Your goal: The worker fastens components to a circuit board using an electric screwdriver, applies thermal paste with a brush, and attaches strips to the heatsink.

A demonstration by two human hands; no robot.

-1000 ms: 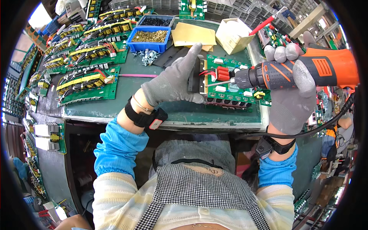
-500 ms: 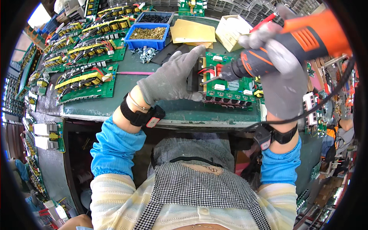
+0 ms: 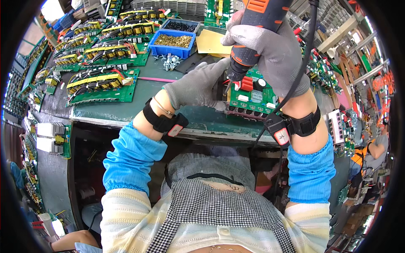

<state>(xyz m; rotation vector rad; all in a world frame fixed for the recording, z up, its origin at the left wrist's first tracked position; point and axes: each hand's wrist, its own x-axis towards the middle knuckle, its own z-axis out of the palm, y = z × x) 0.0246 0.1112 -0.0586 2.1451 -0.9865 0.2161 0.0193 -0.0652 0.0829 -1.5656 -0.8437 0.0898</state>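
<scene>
A green circuit board [image 3: 257, 105] with red and white parts lies at the bench's front edge. My left hand [image 3: 198, 86], in a grey glove, grips the black strip along the board's left edge, thumb and fingers on its two ends. An orange and black power drill [image 3: 245, 55] is wrapped in the fingers of my gloved right hand [image 3: 278, 50]. The drill stands tilted above the board, and its bit [image 3: 228, 87] points down at the strip beside my left hand. Whether the tip touches a screw is too small to tell.
Behind my left hand are a blue bin [image 3: 168, 51] of brass-coloured pieces, a bin of black pieces [image 3: 182, 26], loose silver screws [image 3: 171, 62] and yellow sheets [image 3: 211, 41]. Several finished-looking boards [image 3: 103, 95] fill the left side. The drill's black cable [image 3: 304, 59] hangs across my right wrist.
My right hand has swung the drill from lying nearly level to a steep angle, bringing its bit down to the strip. The left hand keeps its grip on the board.
</scene>
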